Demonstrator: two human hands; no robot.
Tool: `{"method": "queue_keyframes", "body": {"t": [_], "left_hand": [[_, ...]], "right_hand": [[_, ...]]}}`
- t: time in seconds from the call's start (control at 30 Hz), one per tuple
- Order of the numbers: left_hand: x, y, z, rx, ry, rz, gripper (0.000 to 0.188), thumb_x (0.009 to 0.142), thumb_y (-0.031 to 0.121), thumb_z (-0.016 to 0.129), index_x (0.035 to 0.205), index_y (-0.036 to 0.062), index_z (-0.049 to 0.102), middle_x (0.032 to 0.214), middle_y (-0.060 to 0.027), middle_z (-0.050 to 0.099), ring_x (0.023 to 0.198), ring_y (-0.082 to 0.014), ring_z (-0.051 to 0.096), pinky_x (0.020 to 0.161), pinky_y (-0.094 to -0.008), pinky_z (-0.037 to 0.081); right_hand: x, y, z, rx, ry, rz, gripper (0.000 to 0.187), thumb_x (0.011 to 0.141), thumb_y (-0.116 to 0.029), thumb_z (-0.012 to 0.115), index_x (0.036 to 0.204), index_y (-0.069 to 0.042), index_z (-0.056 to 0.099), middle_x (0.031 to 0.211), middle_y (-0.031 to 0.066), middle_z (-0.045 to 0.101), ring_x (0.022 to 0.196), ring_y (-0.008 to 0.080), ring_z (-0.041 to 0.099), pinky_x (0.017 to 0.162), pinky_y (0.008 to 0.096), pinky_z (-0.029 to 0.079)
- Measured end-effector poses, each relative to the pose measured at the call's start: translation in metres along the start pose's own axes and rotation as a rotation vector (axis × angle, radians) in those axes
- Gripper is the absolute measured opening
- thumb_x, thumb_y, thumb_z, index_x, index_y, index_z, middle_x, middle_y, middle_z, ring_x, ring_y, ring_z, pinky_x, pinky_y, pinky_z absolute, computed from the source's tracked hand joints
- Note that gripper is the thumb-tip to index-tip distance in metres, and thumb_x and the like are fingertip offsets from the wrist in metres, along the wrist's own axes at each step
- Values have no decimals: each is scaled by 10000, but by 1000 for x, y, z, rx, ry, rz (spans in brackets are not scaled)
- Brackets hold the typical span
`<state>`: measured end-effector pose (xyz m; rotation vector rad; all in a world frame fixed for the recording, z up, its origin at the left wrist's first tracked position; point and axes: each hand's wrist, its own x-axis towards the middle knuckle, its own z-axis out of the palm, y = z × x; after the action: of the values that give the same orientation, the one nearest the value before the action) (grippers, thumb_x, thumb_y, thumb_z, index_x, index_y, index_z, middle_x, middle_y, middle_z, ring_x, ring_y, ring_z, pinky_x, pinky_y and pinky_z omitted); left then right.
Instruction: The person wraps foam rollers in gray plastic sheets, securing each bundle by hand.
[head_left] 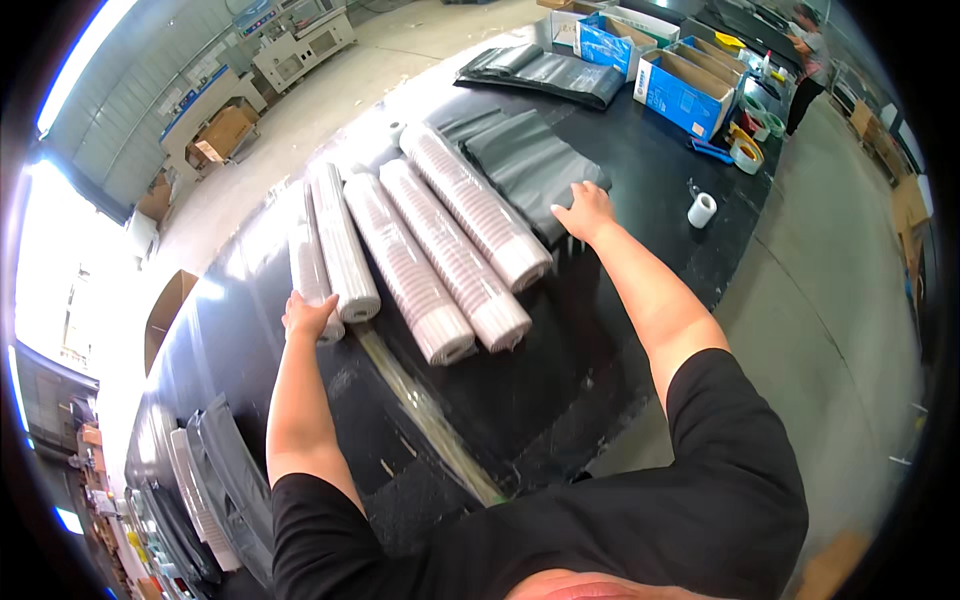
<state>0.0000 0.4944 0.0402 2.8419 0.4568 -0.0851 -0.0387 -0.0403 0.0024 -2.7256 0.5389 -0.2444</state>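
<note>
Several plastic-wrapped rolls in white and pale pinkish stripes lie side by side on a black table. My left hand (308, 315) is at the near end of the leftmost roll (308, 250), thumb on one side and fingers on the other. Beside it lies a whiter, ribbed roll (345, 245), then three thicker rolls, the rightmost roll (475, 205) next to grey plastic bags (535, 165). On the near right edge of those bags rests my right hand (587, 212), its thumb spread away from the fingers.
Blue-and-white boxes (685, 95), more dark plastic (540, 75), tape rolls (747, 155) and a small white roll (702, 210) occupy the table's far right. A clear tape strip (425, 410) crosses the near tabletop. Dark sheets (230, 460) stand at lower left. Another person (810, 60) works far right.
</note>
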Motion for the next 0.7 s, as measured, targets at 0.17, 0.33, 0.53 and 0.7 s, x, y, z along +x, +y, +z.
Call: {"method": "queue_keyframes", "body": {"t": [0.17, 0.33, 0.53, 0.7], "left_hand": [[37, 32, 10, -48, -104, -243, 1293, 637, 676, 767, 1571, 99, 84, 1573, -232, 213, 1425, -405, 301, 1153, -466, 317], [45, 28, 17, -72, -66, -201, 1275, 655, 642, 787, 1570, 105, 80, 1567, -225, 219, 1399, -388, 354, 1130, -433, 362], [27, 43, 6, 87, -72, -250, 1181, 736, 606, 753, 1567, 103, 81, 1568, -175, 243, 1374, -371, 398, 1114, -428, 373], [33, 26, 13, 50, -42, -225, 1181, 733, 577, 774, 1562, 86, 91, 1574, -185, 241, 1387, -370, 380, 1121, -419, 364]], "right_hand": [[73, 2, -1, -227, -8, -69, 554, 897, -370, 615, 1373, -108, 510, 1511, 116, 384, 1383, 311, 367, 1116, 444, 336], [186, -33, 20, -260, -38, -359, 516, 898, -104, 509, 1413, -122, 472, 1575, 61, 300, 1429, 250, 324, 1136, 402, 330], [255, -117, 57, -493, -384, -487, 907, 758, -43, 643, 1555, -183, 234, 1644, 18, 140, 1513, 235, 131, 1211, 432, 180], [264, -146, 71, -600, -523, -389, 931, 624, -30, 719, 1481, -197, 394, 1528, 87, 378, 1414, 272, 365, 1159, 423, 285]]}}
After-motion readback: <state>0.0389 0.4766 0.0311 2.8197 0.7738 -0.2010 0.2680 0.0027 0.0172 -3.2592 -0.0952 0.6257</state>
